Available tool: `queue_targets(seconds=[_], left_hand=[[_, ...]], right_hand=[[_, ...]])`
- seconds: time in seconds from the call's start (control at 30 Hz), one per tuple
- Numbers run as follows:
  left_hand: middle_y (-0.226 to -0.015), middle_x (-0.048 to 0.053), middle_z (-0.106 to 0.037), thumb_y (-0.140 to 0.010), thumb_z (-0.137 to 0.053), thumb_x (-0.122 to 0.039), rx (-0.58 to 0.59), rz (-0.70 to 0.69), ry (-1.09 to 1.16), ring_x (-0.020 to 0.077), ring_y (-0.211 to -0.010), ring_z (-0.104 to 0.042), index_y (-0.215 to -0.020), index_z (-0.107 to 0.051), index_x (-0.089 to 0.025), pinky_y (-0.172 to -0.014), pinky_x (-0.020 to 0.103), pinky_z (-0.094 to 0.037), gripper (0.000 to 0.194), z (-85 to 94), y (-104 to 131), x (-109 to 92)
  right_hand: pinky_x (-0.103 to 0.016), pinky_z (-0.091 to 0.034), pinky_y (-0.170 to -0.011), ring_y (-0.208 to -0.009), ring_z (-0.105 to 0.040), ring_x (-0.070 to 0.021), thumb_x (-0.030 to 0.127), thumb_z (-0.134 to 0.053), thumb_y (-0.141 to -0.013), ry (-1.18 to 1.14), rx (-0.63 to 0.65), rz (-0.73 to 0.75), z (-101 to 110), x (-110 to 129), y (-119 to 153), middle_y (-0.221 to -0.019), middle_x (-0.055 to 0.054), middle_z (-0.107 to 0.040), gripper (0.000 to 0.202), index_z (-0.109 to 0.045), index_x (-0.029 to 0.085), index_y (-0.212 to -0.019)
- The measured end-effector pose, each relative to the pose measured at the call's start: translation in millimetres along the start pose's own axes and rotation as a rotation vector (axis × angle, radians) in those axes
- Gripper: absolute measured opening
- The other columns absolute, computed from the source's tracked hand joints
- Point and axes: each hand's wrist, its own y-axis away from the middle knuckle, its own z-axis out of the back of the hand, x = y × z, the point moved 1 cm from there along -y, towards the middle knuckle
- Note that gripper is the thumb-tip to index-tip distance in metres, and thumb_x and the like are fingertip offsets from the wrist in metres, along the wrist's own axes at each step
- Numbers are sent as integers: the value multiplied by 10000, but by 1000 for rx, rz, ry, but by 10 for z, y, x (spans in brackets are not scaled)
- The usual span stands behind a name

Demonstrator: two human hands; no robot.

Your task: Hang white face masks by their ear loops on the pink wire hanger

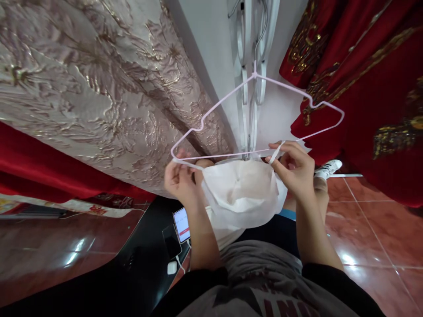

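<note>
A pink hanger (228, 93) hangs by its hook from a metal stand in front of me. Below its bottom bar lies a white garment (239, 185), with straps running up toward both of my hands. My left hand (181, 178) is closed at the hanger's left corner, with a white strap at its fingertips. My right hand (292, 165) pinches a white strap loop (276, 152) close to the bottom bar, right of the middle. The garment's lower part rests over my lap.
A phone with a lit screen (181, 224), a dark phone (171, 241) and a white case (172, 267) are on a black table (132, 264). Pink embossed fabric (99, 88) hangs at the left, red fabric with gold trim (363, 97) at the right.
</note>
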Motion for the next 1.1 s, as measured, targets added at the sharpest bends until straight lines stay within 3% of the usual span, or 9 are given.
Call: queue_targets(seconds=[0.1, 0.27, 0.4, 0.57, 0.67, 0.77, 0.87, 0.97, 1.1], left_hand=[[-1110, 42, -880, -855, -810, -111, -90, -141, -74, 167, -997, -833, -1030, -887, -236, -740, 202, -629, 228, 100, -229, -12], [-1097, 54, -877, -872, -960, -299, 303, -110, -137, 237, -1044, -834, -1097, -920, -270, -1021, 376, -668, 231, -22, -500, -185], [-907, 19, -832, -939, -905, -171, 558, -176, -223, 174, -825, -766, -989, -913, -247, -788, 285, -627, 91, -260, -667, -391], [-660, -41, -679, -1059, -650, 24, 821, -232, -371, 116, -632, -603, -818, -816, -200, -621, 247, -476, 368, -489, -723, -629], [-712, -27, -717, -1050, -705, -6, 730, -159, -321, 117, -686, -643, -814, -812, -186, -666, 242, -509, 315, -466, -714, -556], [-721, -34, -722, -1039, -780, -108, 509, -24, -78, 121, -653, -673, -893, -829, -221, -659, 255, -564, 191, -342, -633, -292], [-797, -25, -737, -1074, -780, -330, 306, 205, 149, 140, -778, -762, -996, -792, -267, -803, 290, -633, 101, -244, -382, -23], [-1008, 39, -805, -990, -836, -545, 294, 351, 217, 209, -1081, -811, -1069, -741, -256, -1022, 362, -621, 314, -273, -20, 87], [-909, 26, -770, -965, -833, -606, 265, 311, 216, 191, -987, -791, -1009, -677, -251, -1032, 354, -598, 390, -384, 273, 41]], right_hand=[[-286, -387, -524, -557, -413, -57, 384, -901, -849, -6, 11, -12, 59, -30, -17, -1108, -19, -773, 268, -862, 293, -1098], [-284, -421, -531, -565, -409, -45, 344, -923, -830, -46, 162, -33, 76, -56, -10, -1209, -24, -728, 399, -831, 324, -1218], [-295, -452, -554, -617, -444, -66, 346, -925, -827, -29, 206, -57, 69, -51, 23, -1226, -37, -681, 436, -805, 320, -1246], [-284, -431, -544, -623, -417, -63, 345, -929, -829, -15, 197, -30, 76, -46, 46, -1197, -28, -654, 429, -795, 320, -1236], [-278, -412, -536, -611, -406, -55, 326, -927, -842, -22, 180, 25, 65, -56, 51, -1176, -20, -657, 402, -799, 318, -1223], [-279, -400, -536, -602, -386, -55, 312, -917, -861, -21, 134, 76, 54, -65, 66, -1148, -12, -671, 366, -803, 316, -1208], [-288, -409, -544, -594, -382, -57, 293, -907, -871, -33, 104, 107, 33, -45, 94, -1162, -10, -694, 356, -798, 318, -1209], [-288, -430, -549, -617, -430, -74, 298, -893, -881, -24, 106, 114, -20, -11, 136, -1189, -23, -709, 343, -792, 321, -1208], [-288, -508, -608, -1007, -700, -218, 369, -877, -879, -3, -78, 89, -26, -115, 200, -1272, -84, -695, 331, -766, 302, -1183]])
